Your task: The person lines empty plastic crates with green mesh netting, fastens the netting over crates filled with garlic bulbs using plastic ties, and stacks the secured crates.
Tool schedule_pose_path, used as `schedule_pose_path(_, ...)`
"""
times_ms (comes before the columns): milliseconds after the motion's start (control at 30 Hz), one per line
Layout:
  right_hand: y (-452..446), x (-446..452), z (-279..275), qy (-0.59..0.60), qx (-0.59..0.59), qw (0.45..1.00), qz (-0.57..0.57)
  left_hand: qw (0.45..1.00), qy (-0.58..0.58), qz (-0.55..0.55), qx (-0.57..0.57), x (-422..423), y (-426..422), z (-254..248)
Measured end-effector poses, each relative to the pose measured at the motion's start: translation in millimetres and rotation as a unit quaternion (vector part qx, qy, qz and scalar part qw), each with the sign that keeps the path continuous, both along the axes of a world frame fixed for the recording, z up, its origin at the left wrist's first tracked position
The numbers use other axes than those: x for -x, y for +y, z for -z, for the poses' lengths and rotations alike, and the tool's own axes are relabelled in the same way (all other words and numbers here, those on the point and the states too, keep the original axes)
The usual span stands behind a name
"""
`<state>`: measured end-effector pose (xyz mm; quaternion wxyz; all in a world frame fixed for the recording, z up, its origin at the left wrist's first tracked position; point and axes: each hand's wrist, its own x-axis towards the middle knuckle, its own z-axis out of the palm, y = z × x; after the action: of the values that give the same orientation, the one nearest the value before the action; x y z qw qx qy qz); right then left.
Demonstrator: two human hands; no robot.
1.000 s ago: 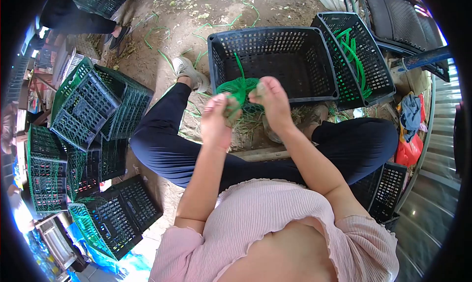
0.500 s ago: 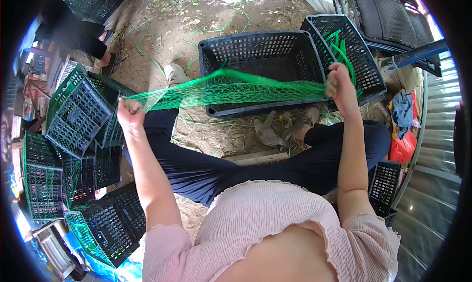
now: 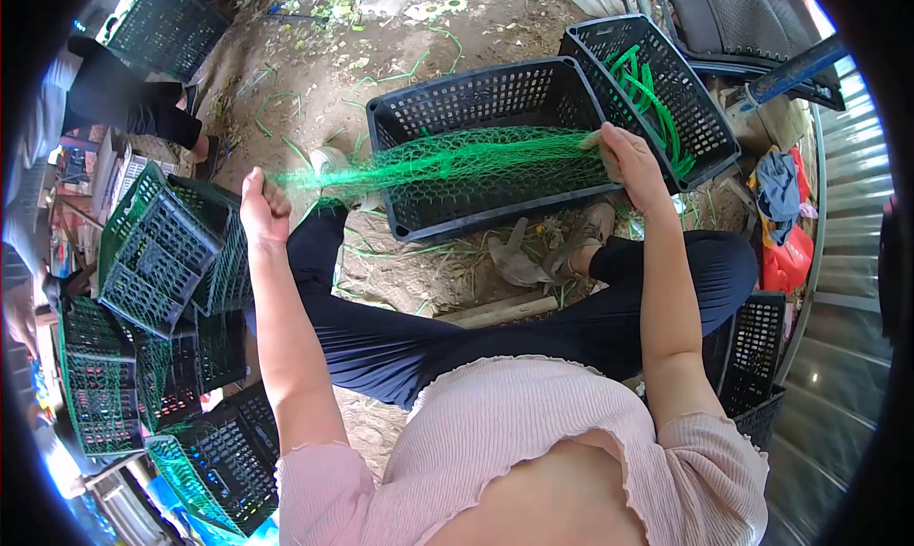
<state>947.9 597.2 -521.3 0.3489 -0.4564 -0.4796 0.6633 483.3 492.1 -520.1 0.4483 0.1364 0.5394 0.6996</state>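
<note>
A green mesh net [image 3: 457, 163] is stretched nearly level between my two hands, over a black plastic crate [image 3: 505, 215]. My left hand [image 3: 264, 206] is closed on the net's left end, out to the left of the crate. On the other end, my right hand [image 3: 631, 165] is closed near the crate's right rim. Behind the mesh, parts of the crate's inside show through. A second black crate [image 3: 705, 118] stands against the first on its right and holds green net strips [image 3: 657, 103].
Crates wrapped in green netting [image 3: 157, 251] are piled at the left. At the upper left is another person's dark-trousered leg [image 3: 143, 108]. A blue pole [image 3: 795, 73] and folded chair [image 3: 733, 18] stand upper right. Red bags [image 3: 787, 260] lie near the metal wall.
From bunched between my hands, the net was pulled out wide to both sides. Since half a second ago it has spread more over the crate, and my right hand has moved slightly left.
</note>
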Motion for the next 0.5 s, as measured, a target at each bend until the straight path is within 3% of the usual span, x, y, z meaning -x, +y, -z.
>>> schedule_pose_path(133, -1.2, 18.5, 16.8, -0.169, -0.097, 0.980, -0.042, 0.997, 0.027, -0.027, 0.065, -55.0, 0.5, -27.8)
schedule_pose_path(200, -0.8, 32.6, 23.3, -0.199, -0.148, 0.966, -0.070, 0.996, 0.051, 0.044, 0.062, -76.5, 1.9, -21.3)
schedule_pose_path(233, -1.6, 44.2, 27.7, -0.248, -0.255, 0.932, -0.066, 0.994, 0.068, 0.047, 0.072, -96.3, 5.1, -23.2)
schedule_pose_path(267, -11.2, 57.1, 19.3, -0.283, -0.290, 0.912, -0.069, 0.994, 0.059, 0.045, 0.076, -118.1, 6.3, -28.9)
schedule_pose_path(333, -27.0, 80.7, 4.1, -0.271, -0.451, 0.849, -0.045, 0.991, 0.109, 0.054, 0.051, -142.4, 10.9, -21.6)
schedule_pose_path(400, -45.1, 101.5, -19.9, -0.205, -0.496, 0.844, -0.009, 0.984, 0.174, 0.020, 0.040, -164.8, 16.7, -12.7)
schedule_pose_path(467, -66.9, 113.5, -42.9, -0.085, -0.420, 0.902, -0.057, 0.982, 0.190, 0.021, -0.005, -180.1, 17.7, -4.3)
schedule_pose_path(500, -74.2, 119.3, -47.2, -0.100, -0.419, 0.899, -0.081, 0.977, 0.210, 0.021, 0.004, -187.6, 17.5, -7.0)
